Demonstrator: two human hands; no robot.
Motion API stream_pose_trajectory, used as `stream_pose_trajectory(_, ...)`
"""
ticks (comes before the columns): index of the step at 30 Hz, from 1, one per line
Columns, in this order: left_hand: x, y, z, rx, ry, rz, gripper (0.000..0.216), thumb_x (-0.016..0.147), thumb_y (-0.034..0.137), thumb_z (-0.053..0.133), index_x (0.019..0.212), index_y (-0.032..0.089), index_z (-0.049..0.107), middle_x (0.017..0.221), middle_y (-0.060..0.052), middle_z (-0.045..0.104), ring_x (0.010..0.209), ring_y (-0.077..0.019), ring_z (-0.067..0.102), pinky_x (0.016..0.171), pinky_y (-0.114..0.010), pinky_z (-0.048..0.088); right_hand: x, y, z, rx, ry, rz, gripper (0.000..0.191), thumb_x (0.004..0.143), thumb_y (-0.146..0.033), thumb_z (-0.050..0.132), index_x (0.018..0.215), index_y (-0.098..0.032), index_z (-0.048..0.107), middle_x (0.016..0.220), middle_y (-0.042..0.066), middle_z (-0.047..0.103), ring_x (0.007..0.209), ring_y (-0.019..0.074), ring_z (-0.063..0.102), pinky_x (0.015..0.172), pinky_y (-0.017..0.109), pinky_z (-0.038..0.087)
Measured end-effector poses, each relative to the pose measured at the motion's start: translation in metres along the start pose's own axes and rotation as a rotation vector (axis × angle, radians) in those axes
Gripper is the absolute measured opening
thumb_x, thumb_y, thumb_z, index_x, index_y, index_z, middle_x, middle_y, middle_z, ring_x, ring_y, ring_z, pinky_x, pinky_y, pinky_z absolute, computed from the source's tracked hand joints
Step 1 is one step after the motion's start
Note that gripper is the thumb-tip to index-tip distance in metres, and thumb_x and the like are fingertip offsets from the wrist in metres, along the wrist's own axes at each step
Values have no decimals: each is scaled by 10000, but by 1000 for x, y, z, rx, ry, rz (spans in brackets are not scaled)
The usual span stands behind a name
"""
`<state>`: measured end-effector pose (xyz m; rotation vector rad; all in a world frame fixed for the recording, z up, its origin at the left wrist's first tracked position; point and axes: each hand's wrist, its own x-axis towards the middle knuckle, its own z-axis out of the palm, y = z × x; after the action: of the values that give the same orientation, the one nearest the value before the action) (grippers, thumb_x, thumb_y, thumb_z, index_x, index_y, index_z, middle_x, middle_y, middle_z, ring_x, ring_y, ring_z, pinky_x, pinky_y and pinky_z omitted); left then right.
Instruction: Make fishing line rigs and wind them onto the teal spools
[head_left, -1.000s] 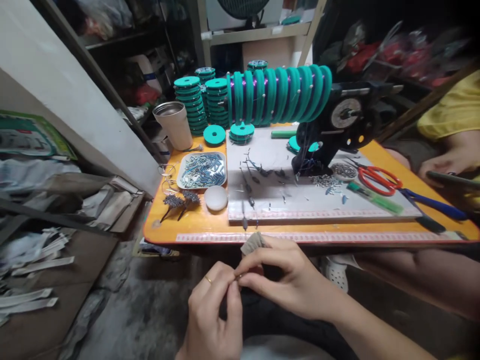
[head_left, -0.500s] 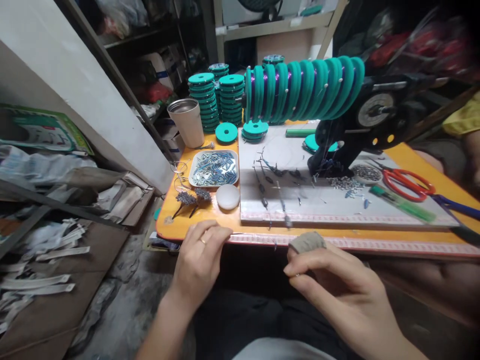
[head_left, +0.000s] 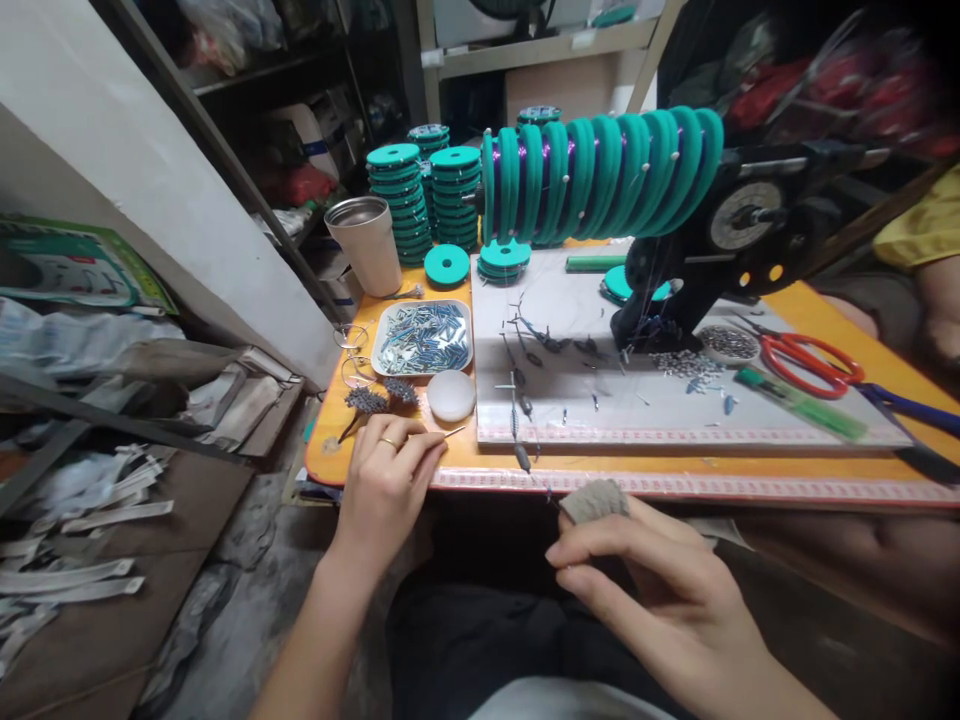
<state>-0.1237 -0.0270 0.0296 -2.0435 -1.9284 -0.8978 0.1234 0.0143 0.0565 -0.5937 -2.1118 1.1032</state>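
Note:
At the table's front edge my left hand is closed in a pinch on a thin, needle-like stick. My right hand, lower and to the right, presses thumb and index finger together; what they hold is too small to make out. Grey cloth is wrapped round one of its fingers. Just beyond it, a dark spindle-shaped weight hangs on a thin line over the table edge, with a small blue piece near my fingertips. More dark weights hang or lie on fine lines above the grey board.
A white tray of small metal and blue pieces and a round whitish lid sit left of the board. Behind stand stacked green spools, a tumbler and a spool-laden black winder. Red-handled scissors lie right. Someone's yellow sleeve shows.
My left hand has moved up onto the table beside the lid, the stick tip now angled upward. My right hand has shifted left and slightly down. The view has moved a little.

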Motion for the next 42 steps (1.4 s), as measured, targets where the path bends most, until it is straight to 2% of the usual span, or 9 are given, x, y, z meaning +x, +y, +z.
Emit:
stream_pose_trajectory(6, 11, 6, 10, -51, 60, -74, 111, 884, 196, 566, 929, 160, 661, 900, -87, 655, 865, -211, 543, 812, -377, 453, 5, -6, 2, 1, -20, -63, 152, 831, -85, 629, 931, -199, 646, 788, 22, 614, 706, 121, 585, 613, 226, 481)
stream_pose_trajectory(11, 4, 45, 7, -236, 194, -202, 234, 930, 205, 491, 1146, 171, 574, 1033, -97, 662, 936, -186, 588, 809, -327, 469, 5, -10, 5, 1, -115, -171, 174, 838, -62, 609, 982, -147, 657, 839, 67, 609, 748, 136, 572, 637, 241, 499)
stream_pose_trajectory(15, 9, 82, 5, -1472, -68, -692, 367, 998, 355, 303, 1181, 145, 541, 983, -111, 674, 767, -148, 605, 651, -265, 460, 7, -2, 13, -161, -154, -396, 211, 875, -56, 539, 1041, -116, 654, 839, 95, 642, 738, 171, 555, 624, 303, 489)
stream_pose_trajectory(19, 20, 83, 14, -1892, -158, -799, 355, 973, 371, 388, 984, 98, 614, 699, -43, 611, 614, -105, 549, 619, -230, 433, 12, 7, 10, -360, -251, -497, 228, 907, -91, 511, 1088, -101, 649, 898, 104, 684, 751, 193, 589, 607, 315, 498)
stream_pose_trajectory(23, 21, 67, 22, -1932, -225, -773, 278, 942, 353, 469, 945, 116, 615, 674, -24, 570, 604, -106, 528, 589, -221, 418, 18, 6, -10, -338, -178, -386, 255, 906, -147, 549, 1144, -164, 639, 1076, 113, 658, 962, 192, 620, 785, 308, 527)
stream_pose_trajectory(28, 16, 65, 19, -1935, -234, -724, 337, 959, 366, 425, 935, 100, 631, 631, -31, 564, 581, -111, 514, 595, -238, 406, 47, -1, -30, -160, 135, -24, 149, 927, -223, 532, 1032, -169, 624, 900, 69, 658, 686, 124, 602, 570, 229, 484)
stream_pose_trajectory(33, 17, 76, 9, -1937, -239, -687, 368, 968, 358, 403, 911, 82, 639, 611, -47, 583, 541, -107, 518, 544, -224, 394, 105, -1, -27, 648, -100, 352, 409, 920, -335, 537, 1299, -213, 445, 1251, 123, 570, 497, 62, 562, 317, 166, 349)
stream_pose_trajectory(37, 15, 89, 5, -1967, -191, -660, 318, 977, 324, 389, 904, 115, 617, 709, -63, 651, 592, -114, 584, 538, -208, 437, 127, 2, -16, 1005, -446, 423, 226, 921, -355, 526, 973, -138, 559, 802, 55, 652, 431, 86, 574, 307, 139, 365)
stream_pose_trajectory(42, 6, 108, 0, -2103, -186, -692, 380, 970, 382, 391, 809, 103, 592, 705, -95, 701, 623, -147, 656, 517, -211, 520, 117, -2, -8, 1119, -353, 449, 236, 900, -347, 578, 797, -164, 469, 531, -85, 414, 310, 22, 381, 298, 94, 304)
